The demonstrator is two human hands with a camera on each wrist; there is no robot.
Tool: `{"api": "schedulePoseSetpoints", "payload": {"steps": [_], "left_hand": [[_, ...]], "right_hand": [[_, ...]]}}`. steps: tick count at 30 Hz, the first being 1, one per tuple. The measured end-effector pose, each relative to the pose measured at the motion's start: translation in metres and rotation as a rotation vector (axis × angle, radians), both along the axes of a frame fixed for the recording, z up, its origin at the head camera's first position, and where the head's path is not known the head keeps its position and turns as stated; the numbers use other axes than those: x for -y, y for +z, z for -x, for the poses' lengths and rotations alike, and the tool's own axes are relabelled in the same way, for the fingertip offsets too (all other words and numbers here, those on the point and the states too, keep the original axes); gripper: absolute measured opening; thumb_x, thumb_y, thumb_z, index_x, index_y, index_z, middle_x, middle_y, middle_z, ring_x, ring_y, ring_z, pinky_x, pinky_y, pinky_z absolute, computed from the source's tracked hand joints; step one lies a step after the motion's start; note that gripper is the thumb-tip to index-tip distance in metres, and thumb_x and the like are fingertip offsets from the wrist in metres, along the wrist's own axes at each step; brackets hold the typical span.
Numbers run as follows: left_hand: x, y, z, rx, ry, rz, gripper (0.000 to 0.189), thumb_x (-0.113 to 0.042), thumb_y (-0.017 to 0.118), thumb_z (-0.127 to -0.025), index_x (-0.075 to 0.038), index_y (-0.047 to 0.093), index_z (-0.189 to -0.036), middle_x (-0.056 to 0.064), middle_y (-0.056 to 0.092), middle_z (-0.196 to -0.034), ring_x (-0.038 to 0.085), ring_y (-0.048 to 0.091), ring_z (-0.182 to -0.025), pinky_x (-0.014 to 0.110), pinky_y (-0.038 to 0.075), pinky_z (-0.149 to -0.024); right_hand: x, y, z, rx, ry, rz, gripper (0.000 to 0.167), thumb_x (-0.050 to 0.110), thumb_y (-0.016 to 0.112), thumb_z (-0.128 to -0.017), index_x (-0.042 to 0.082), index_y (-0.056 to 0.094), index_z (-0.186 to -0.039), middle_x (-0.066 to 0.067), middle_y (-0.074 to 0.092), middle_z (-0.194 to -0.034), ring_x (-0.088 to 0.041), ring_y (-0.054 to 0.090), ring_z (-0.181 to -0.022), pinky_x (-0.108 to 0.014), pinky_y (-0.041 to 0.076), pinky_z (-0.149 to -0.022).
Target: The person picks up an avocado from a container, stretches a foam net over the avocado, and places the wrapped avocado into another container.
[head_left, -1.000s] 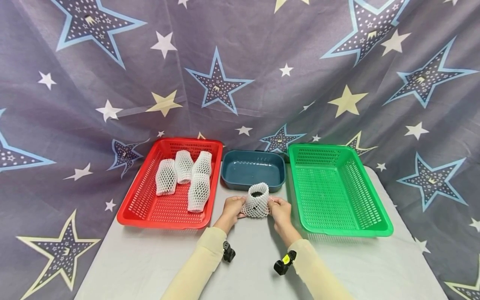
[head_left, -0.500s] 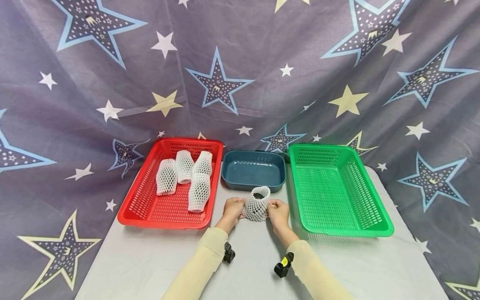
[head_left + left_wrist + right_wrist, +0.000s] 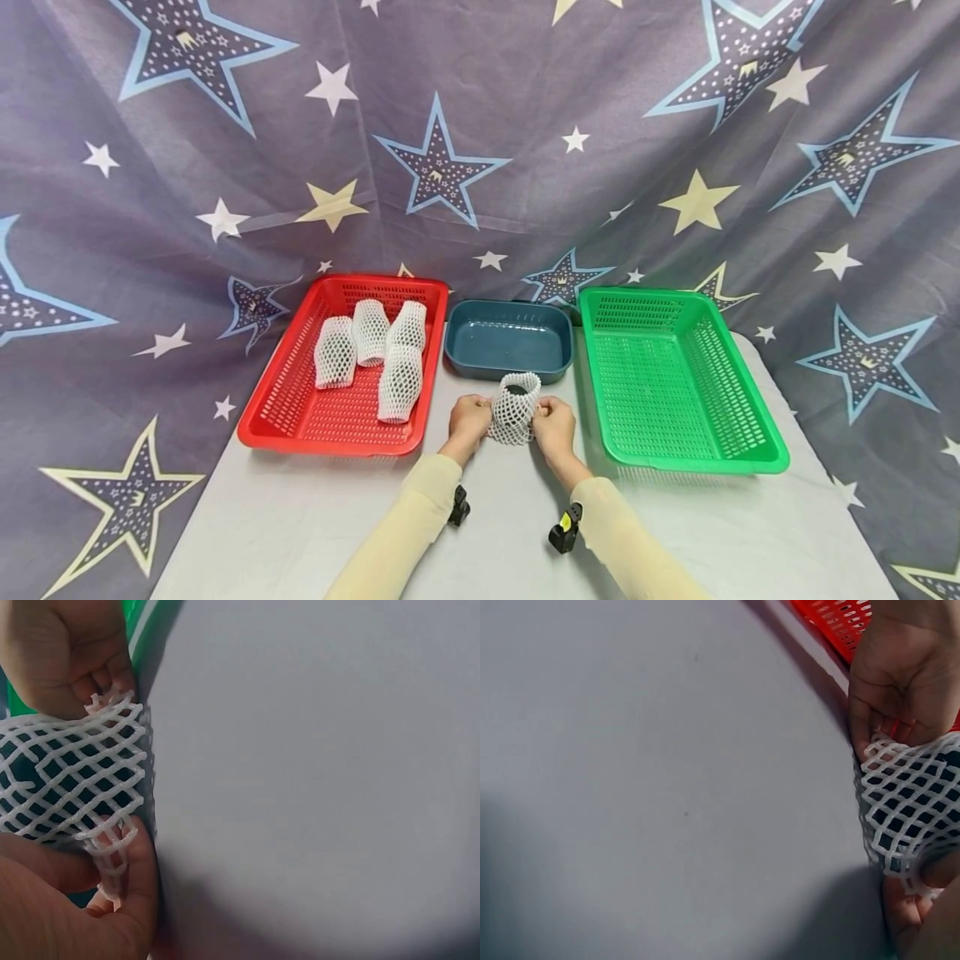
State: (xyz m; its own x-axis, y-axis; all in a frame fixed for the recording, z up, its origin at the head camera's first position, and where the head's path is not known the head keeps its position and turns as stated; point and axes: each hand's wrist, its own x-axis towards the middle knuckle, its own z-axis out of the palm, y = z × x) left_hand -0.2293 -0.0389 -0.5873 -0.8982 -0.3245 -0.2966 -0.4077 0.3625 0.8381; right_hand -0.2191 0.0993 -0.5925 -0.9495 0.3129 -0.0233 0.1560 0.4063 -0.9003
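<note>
A white foam net sleeve (image 3: 513, 417) stands on the table at the centre of the head view, in front of the dark blue tub. Something dark shows through its mesh and its top opening; its kind cannot be told. My left hand (image 3: 470, 418) pinches the sleeve's lower left edge between thumb and fingers, as the left wrist view shows close up. On the opposite side, my right hand (image 3: 555, 427) pinches the lower right edge. In the right wrist view, the net (image 3: 911, 802) spans the gap between both hands, and part of my right hand is cut off.
At left, a red basket (image 3: 330, 448) holds several white foam net sleeves (image 3: 400, 383). The dark blue tub (image 3: 510, 321) sits at the back centre. A green basket (image 3: 678, 392) stands at right. Behind the table hangs a star-patterned cloth (image 3: 600, 75).
Both hands have come slightly closer together and a little nearer to me with the net sleeve. Its top has tilted and narrowed since the first frame, and its lower edge now sits lower.
</note>
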Motion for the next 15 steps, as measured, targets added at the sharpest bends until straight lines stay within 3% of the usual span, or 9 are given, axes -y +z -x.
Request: {"api": "schedulePoseSetpoints", "payload": {"steps": [7,15], "left_hand": [[0.0004,0.0017,-0.0002,-0.013,-0.025,0.085,0.02,-0.021,0.069,-0.092,-0.007,0.074,-0.078,0.007,0.073,-0.082,0.023,0.064,-0.079,0.036,0.053,-0.075],[0.0008,0.0068,-0.0001,-0.017,-0.027,0.201,0.008,-0.019,0.071,-0.088,-0.013,0.074,-0.084,0.009,0.074,-0.092,0.03,0.069,-0.089,0.043,0.055,-0.08]], "right_hand": [[-0.0017,0.0003,0.0008,-0.034,0.023,-0.082,0.01,-0.006,0.061,-0.084,-0.003,0.07,-0.084,-0.009,0.062,-0.069,-0.015,0.051,-0.062,-0.026,0.042,-0.056],[-0.0043,0.0013,0.0029,-0.096,0.023,-0.14,0.013,-0.008,0.059,-0.079,-0.003,0.069,-0.084,-0.013,0.065,-0.071,-0.02,0.055,-0.065,-0.031,0.044,-0.061]]}}
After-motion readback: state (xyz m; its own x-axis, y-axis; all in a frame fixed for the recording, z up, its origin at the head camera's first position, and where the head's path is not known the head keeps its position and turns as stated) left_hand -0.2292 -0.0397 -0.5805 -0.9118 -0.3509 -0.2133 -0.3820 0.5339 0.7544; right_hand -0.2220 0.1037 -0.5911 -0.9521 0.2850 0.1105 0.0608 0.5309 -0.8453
